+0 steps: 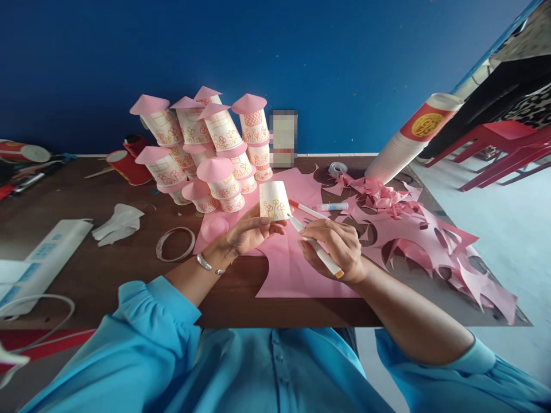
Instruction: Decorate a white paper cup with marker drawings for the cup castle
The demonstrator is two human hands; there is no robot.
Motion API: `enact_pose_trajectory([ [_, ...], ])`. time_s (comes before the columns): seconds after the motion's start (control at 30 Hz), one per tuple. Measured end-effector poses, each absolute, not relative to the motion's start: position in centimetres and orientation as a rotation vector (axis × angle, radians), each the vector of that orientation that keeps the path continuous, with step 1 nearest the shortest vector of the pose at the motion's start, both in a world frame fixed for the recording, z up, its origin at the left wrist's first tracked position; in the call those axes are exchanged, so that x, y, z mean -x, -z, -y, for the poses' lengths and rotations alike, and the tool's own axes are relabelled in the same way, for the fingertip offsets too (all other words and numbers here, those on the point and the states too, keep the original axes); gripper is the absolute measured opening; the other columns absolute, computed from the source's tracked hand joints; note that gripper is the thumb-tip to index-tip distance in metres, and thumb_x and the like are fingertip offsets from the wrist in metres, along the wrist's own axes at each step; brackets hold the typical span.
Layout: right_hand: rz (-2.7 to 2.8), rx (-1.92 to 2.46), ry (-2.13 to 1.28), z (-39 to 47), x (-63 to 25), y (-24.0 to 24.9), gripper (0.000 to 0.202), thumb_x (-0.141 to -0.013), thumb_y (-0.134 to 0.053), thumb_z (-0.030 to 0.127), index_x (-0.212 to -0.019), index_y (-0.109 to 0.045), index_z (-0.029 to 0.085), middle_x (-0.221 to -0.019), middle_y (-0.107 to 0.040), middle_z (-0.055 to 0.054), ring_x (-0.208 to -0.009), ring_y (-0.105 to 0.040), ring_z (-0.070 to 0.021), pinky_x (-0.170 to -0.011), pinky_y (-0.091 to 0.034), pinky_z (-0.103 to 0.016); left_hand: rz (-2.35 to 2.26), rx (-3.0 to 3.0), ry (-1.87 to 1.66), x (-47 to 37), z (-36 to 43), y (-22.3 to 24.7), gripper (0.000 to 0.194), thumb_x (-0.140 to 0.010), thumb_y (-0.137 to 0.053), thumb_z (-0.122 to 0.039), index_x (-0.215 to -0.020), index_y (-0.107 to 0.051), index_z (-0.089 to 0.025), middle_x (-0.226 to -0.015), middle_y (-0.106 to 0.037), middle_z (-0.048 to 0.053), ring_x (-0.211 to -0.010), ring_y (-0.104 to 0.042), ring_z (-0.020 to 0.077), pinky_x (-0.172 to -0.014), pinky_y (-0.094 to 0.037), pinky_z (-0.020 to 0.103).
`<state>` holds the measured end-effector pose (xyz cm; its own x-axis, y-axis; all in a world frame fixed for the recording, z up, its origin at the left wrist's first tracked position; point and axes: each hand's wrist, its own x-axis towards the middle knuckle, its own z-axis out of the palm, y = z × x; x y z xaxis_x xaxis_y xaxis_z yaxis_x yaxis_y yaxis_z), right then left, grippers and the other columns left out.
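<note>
In my left hand (pixel 249 234) is an upside-down white paper cup (pixel 274 199) with red and yellow flowers drawn on its side. My right hand (pixel 333 246) grips a white marker (pixel 316 248) with an orange end, its tip at the lower right edge of the cup. Just behind the cup lies a second white marker with an orange tip (pixel 307 210). Pink paper (pixel 297 269) covers the table beneath both hands. Left of the cup stand several stacked paper-cup towers (pixel 224 135) with pink cone roofs and similar drawings.
A tall stack of cups (pixel 400 143) leans at the back right. Pink paper scraps (pixel 434 241) spread over the table's right side. A glue stick (pixel 333 206), a tape roll (pixel 175 244), crumpled tissue (pixel 118 223) and a white power strip (pixel 49 261) lie about. A blue wall (pixel 327 69) rises behind.
</note>
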<state>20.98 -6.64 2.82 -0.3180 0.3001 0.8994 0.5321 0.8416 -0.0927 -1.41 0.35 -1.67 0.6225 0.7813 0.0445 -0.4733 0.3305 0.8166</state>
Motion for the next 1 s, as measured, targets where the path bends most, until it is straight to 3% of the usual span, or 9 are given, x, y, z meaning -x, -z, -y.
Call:
enact_pose_trajectory([
  [0.17, 1.943, 0.589, 0.243, 6.8, -20.8, -3.0, 0.02, -0.1, -0.065, 0.012, -0.117, -0.065, 0.021, -0.082, -0.076, -0.001, -0.069, -0.076, -0.0171, -0.058, -0.061, -0.027, -0.36, -0.869, -0.848, 1.4, -0.4, 1.4, 0.066, -0.086, -0.083, -0.017, -0.15, -0.066, -0.027, -0.105, -0.086, 0.003, -0.092, -0.081, 0.0196, -0.087, -0.06, 0.031],
  [0.27, 1.951, 0.577, 0.262, 6.8, -20.8, -3.0, 0.019, -0.102, -0.065, 0.013, -0.119, -0.064, 0.021, -0.084, -0.076, -0.001, -0.07, -0.077, -0.0171, -0.059, -0.062, -0.027, -0.366, -0.866, -0.853, 1.3, -0.4, 1.4, 0.06, -0.087, -0.081, -0.015, -0.144, -0.07, -0.026, -0.106, -0.086, 0.003, -0.091, -0.081, 0.0191, -0.088, -0.061, 0.032],
  [0.37, 1.954, 0.618, 0.32, 6.7, -21.1, -2.9, 0.024, -0.104, -0.066, 0.016, -0.128, -0.064, 0.019, -0.091, -0.077, -0.005, -0.075, -0.078, -0.0186, -0.063, -0.064, -0.028, -0.375, -0.895, -0.87, 1.2, -0.4, 1.5, 0.051, -0.084, -0.084, -0.019, -0.135, -0.075, -0.026, -0.103, -0.087, 0.004, -0.099, -0.083, 0.0244, -0.095, -0.062, 0.038],
  [0.5, 1.948, 0.698, 0.35, 6.6, -21.4, -2.8, 0.029, -0.107, -0.067, 0.022, -0.136, -0.061, 0.02, -0.098, -0.079, -0.007, -0.084, -0.08, -0.0218, -0.069, -0.066, -0.031, -0.398, -0.948, -0.862, 1.2, -0.4, 1.5, 0.049, -0.083, -0.087, -0.027, -0.132, -0.077, -0.026, -0.118, -0.086, 0.009, -0.124, -0.079, 0.0347, -0.107, -0.061, 0.049],
  [0.77, 1.935, 0.644, 0.32, 6.6, -21.0, -2.7, 0.014, -0.105, -0.066, 0.018, -0.119, -0.064, 0.018, -0.088, -0.077, -0.005, -0.076, -0.079, -0.0191, -0.063, -0.065, -0.029, -0.394, -1.038, -0.839, 1.2, -0.9, 2.2, 0.062, -0.089, -0.086, -0.03, -0.149, -0.068, -0.031, -0.136, -0.081, 0.009, -0.136, -0.073, 0.0335, -0.109, -0.062, 0.047],
  [1.0, 1.933, 0.624, 0.271, 6.8, -20.7, -2.8, 0.013, -0.102, -0.066, 0.013, -0.111, -0.065, 0.022, -0.083, -0.076, -0.001, -0.071, -0.077, -0.0172, -0.059, -0.064, -0.028, -0.393, -1.192, -0.868, 1.2, -0.8, 2.3, 0.06, -0.095, -0.082, -0.034, -0.152, -0.064, -0.033, -0.139, -0.077, 0.008, -0.137, -0.07, 0.0328, -0.112, -0.06, 0.05],
])
